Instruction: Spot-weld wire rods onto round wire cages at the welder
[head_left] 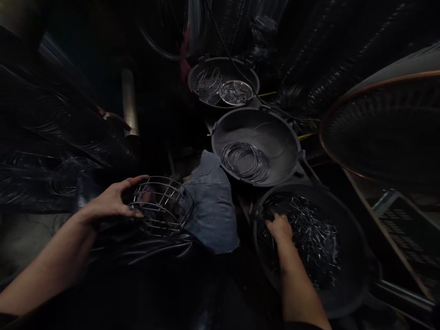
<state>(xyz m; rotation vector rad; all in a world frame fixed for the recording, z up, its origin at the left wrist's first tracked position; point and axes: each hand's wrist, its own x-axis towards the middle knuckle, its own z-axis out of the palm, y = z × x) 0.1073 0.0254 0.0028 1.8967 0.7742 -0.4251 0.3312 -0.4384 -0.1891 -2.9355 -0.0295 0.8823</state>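
My left hand [115, 201] grips the near side of a round wire cage [163, 206], thumb and fingers around its rings. The cage is made of bare metal wire and lies on its side over dark, shiny material at my lap. To the right, my right hand [280, 227] reaches down into a dark round pan [354, 284] with its fingers bent together. Short cut metal wire pieces [312, 233] fill much of this pan. The fingertips are partly hidden, and I cannot make out what is between them.
Blue denim cloth [215, 206] lies between my hands. Beyond, a grey pan [275, 160] holds coiled wire rings [245, 160]; a farther pan [254, 75] holds wire parts and a small dish [235, 91]. A large fan guard [381, 123] stands right, a metal tube [129, 103] left.
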